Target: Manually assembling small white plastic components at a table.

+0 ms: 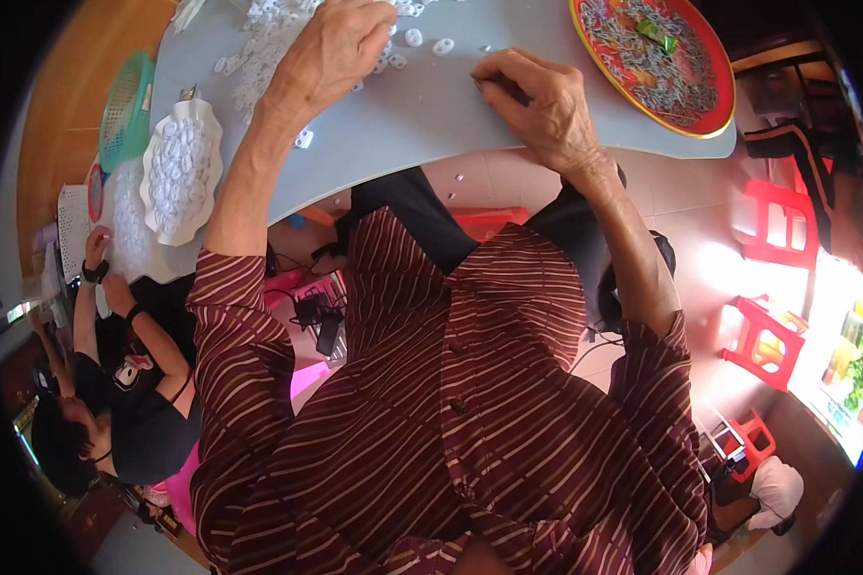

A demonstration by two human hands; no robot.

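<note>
Small white plastic rings (259, 53) lie scattered flat in a loose heap on the grey table's far-left part.

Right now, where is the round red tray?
In the head view, the round red tray sits at the table's far right corner, beyond the right hand, and is filled with small metal pieces.

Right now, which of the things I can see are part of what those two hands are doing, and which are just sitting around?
In use:
- left hand, resting on the heap of small white rings
- right hand, fingers curled, pressing on the grey table

Lying about:
- white scalloped dish of rings
- red tray of small metal pieces
- green basket
- red stools
</note>
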